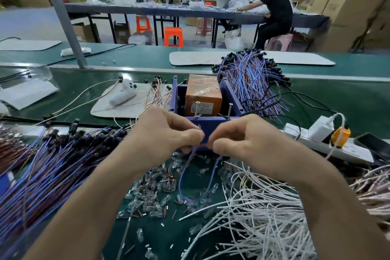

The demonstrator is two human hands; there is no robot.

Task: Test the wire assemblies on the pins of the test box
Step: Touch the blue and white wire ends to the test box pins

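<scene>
Green bench [337,99] holds wire bundles [52,167], test box [211,125], clear connectors [152,193], power strip [348,151].

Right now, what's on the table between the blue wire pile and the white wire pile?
Tiny clear plastic bits on the green table, plus one dangling blue wire. The head view shows it.

far table [147,11]: sat at by a person in black [276,10] | orange stool [173,36]: placed on the floor before it | cardboard boxes [341,6]: stacked behind and at right | power strip [354,153]: laid on the green counter [337,99], white charger [320,130] plugged in | grey post [61,15]: seen slanting, left
</scene>
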